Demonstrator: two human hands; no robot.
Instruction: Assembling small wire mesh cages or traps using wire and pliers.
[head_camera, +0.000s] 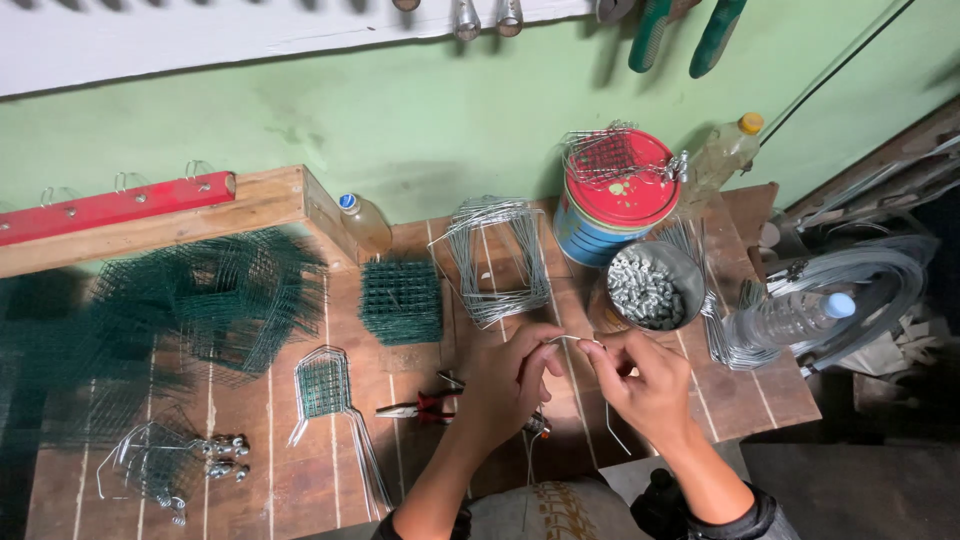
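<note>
My left hand (510, 378) and my right hand (645, 380) meet over the wooden workbench (300, 470). Between their fingertips they pinch a thin bent steel wire (578, 341); a further length of wire hangs down below my right hand. Red-handled pliers (420, 408) lie on the bench just left of my left hand. A metal bowl of small silver pieces (648, 287) stands just beyond my right hand. A bundle of bent wire frames (490, 255) lies beyond my left hand.
A stack of green mesh squares (401, 298) and larger green mesh pieces (235, 300) lie to the left. A red-lidded tin (610, 200), plastic bottles (795, 315), a wire coil (885, 270) and half-built mesh and wire pieces (325, 385) crowd the bench.
</note>
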